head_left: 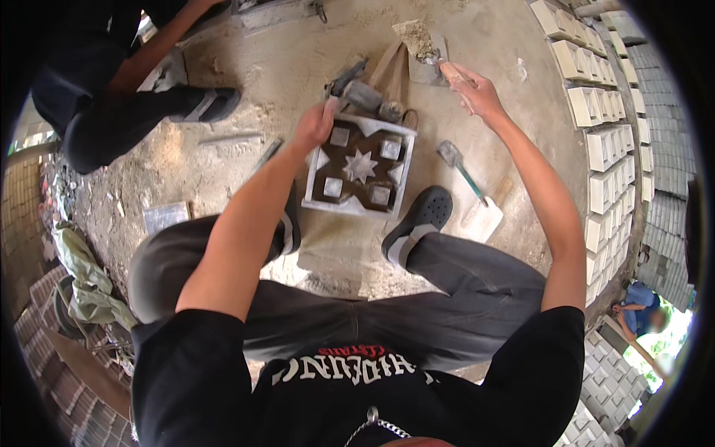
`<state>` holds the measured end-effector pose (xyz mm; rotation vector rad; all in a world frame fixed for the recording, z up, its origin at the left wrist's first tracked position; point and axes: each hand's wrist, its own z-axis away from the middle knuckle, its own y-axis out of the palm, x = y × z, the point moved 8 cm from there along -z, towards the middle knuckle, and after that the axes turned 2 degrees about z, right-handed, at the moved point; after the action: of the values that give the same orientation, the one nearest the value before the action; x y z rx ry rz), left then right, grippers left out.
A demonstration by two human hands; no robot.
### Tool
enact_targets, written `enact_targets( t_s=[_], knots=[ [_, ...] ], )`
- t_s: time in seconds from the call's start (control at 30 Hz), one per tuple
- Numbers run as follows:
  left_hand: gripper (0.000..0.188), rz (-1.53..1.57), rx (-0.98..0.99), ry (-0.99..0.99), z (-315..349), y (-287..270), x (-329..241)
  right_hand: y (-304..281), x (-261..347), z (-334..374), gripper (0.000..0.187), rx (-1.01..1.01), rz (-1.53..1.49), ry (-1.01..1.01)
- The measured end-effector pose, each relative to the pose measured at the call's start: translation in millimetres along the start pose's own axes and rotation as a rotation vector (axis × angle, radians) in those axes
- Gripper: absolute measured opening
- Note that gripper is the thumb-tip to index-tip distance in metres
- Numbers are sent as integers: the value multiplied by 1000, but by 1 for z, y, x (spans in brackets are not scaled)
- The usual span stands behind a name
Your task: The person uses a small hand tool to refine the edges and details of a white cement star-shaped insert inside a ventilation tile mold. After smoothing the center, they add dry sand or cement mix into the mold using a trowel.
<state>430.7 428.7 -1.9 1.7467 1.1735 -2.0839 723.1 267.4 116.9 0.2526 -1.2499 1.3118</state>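
Between my feet is a square metal mould, with a star in the middle and small square blocks near its corners. My left hand is closed at the mould's far left corner; its fingers are partly hidden. Farther off to the right, my right hand grips the wooden handle of a trowel. A heap of damp, sandy mix lies on the trowel's blade. Just beyond the mould, close to my left hand, are a grey cylindrical block and a dark tool.
A small green-handled trowel and a white flat piece lie by my right shoe. Pale moulded blocks stand in rows at the right. Another person's leg is at the far left. A flat grey plate rests beside my left knee.
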Motion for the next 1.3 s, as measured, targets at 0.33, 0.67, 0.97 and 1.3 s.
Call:
enact_targets(
  t_s=[0.33, 0.67, 0.97, 1.3],
  knots=[
    [46, 67, -88, -230, 31, -23, 24, 32, 7, 133, 48, 249, 212, 109],
    [48, 261, -305, 36, 51, -17, 27, 96, 17, 158, 43, 371, 416, -38],
    [60, 603, -150, -153, 22, 14, 27, 123, 43, 129, 41, 383, 531, -200],
    [49, 467, -189, 166, 23, 5, 33, 137, 74, 116, 37, 416, 622, -275]
  ],
)
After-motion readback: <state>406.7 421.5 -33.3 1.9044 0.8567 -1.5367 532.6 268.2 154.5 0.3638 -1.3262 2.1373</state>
